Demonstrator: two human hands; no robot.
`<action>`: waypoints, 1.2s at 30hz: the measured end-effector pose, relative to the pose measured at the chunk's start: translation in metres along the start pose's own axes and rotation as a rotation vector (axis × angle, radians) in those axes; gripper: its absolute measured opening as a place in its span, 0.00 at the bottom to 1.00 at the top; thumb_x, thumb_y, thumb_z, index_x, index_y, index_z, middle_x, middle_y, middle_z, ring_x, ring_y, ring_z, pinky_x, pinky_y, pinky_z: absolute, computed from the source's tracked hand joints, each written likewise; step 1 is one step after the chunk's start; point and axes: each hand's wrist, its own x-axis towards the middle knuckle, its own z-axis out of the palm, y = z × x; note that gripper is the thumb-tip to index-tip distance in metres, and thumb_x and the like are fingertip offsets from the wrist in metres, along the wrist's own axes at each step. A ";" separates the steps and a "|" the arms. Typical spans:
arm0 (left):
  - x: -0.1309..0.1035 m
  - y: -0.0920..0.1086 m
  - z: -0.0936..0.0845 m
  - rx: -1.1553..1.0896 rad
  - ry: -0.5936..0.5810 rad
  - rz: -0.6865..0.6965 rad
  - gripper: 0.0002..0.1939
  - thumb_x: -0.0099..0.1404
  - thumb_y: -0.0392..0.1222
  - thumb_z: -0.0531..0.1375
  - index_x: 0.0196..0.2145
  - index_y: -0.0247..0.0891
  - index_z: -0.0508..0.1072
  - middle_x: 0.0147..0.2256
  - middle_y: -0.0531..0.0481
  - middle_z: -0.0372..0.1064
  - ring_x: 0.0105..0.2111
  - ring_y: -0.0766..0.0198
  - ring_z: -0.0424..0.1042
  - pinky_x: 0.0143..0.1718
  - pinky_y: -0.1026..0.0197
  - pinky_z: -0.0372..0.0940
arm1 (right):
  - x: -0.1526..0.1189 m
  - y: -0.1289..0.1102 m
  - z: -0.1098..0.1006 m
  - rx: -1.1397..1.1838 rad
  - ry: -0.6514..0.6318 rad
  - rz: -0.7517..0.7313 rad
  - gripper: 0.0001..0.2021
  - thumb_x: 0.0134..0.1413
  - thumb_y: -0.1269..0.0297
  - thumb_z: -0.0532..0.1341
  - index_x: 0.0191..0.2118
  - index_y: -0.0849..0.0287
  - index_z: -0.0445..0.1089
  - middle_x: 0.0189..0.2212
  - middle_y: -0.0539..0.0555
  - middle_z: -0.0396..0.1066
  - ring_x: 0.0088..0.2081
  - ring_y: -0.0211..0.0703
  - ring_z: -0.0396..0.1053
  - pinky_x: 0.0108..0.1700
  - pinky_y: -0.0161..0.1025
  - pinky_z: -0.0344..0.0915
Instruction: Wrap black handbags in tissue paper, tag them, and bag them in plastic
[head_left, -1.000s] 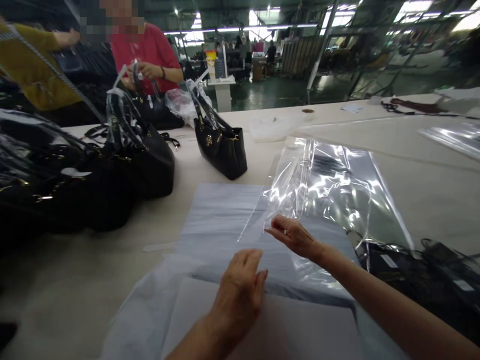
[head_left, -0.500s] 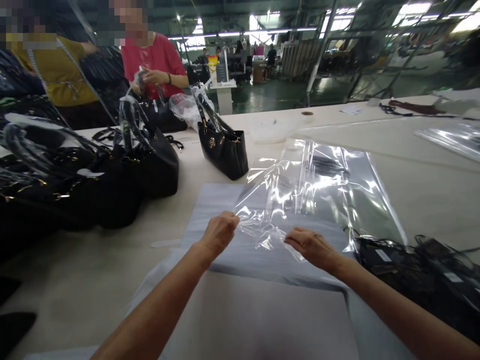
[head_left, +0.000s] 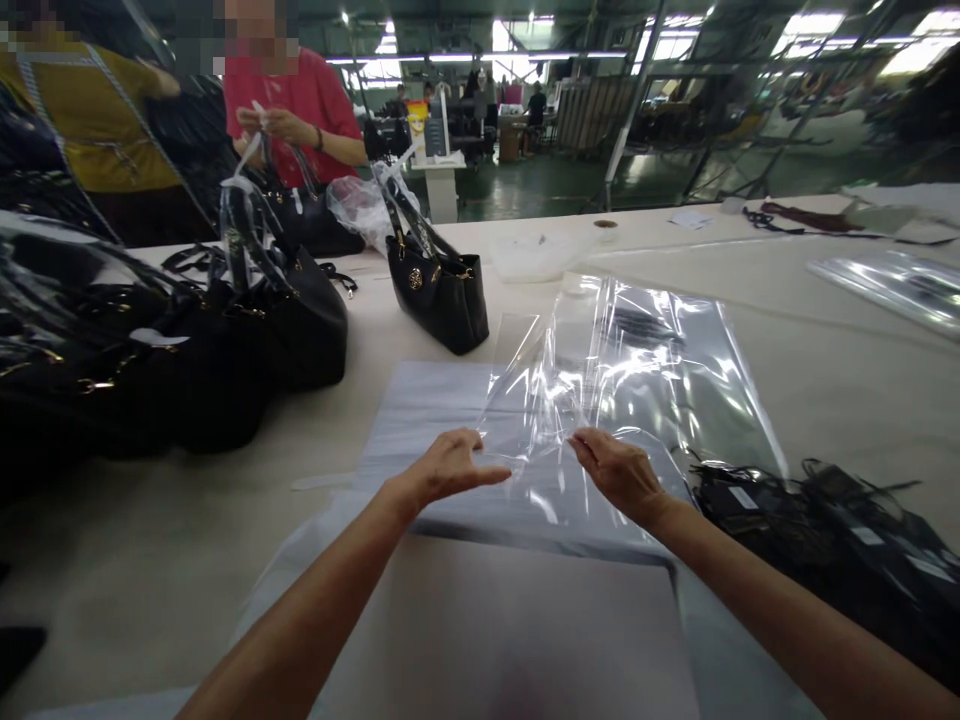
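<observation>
On our desk [head_left: 780,360], the clear plastic film [head_left: 652,390] lies mostly flat, its near part lifted; whether opened, we cannot tell. Our right hand [head_left: 619,475] pinches it between fingers; our left hand [head_left: 439,472] spreads its fingers, gripping nothing.

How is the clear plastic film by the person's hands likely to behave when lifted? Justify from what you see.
The clear plastic film would probably flop and crease, since wrinkles run through it near the right hand. It is likely light: it looks thin, with the pale sheet showing through. Its glossy glare suggests it might slide easily.
</observation>
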 end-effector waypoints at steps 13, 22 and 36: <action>0.018 0.001 0.013 0.357 0.178 -0.162 0.15 0.59 0.26 0.50 0.36 0.30 0.75 0.37 0.35 0.72 0.43 0.52 0.70 0.44 0.56 0.62 | 0.003 -0.005 -0.011 -0.013 -0.101 -0.260 0.06 0.60 0.68 0.54 0.33 0.60 0.66 0.27 0.52 0.69 0.26 0.38 0.65 0.29 0.32 0.57; -0.010 -0.087 -0.014 -0.017 0.433 -0.507 0.05 0.52 0.28 0.57 0.23 0.34 0.70 0.36 0.36 0.70 0.49 0.43 0.65 0.47 0.51 0.60 | -0.061 0.058 -0.032 -0.167 -0.331 0.198 0.09 0.51 0.77 0.54 0.25 0.60 0.67 0.25 0.55 0.67 0.26 0.42 0.65 0.27 0.36 0.57; -0.041 -0.096 0.003 -1.300 0.586 -0.700 0.10 0.47 0.21 0.61 0.22 0.33 0.68 0.23 0.53 0.67 0.23 0.72 0.68 0.22 0.73 0.65 | -0.093 0.027 -0.045 1.640 0.303 1.830 0.12 0.47 0.83 0.57 0.30 0.58 0.68 0.25 0.46 0.70 0.18 0.25 0.65 0.19 0.20 0.67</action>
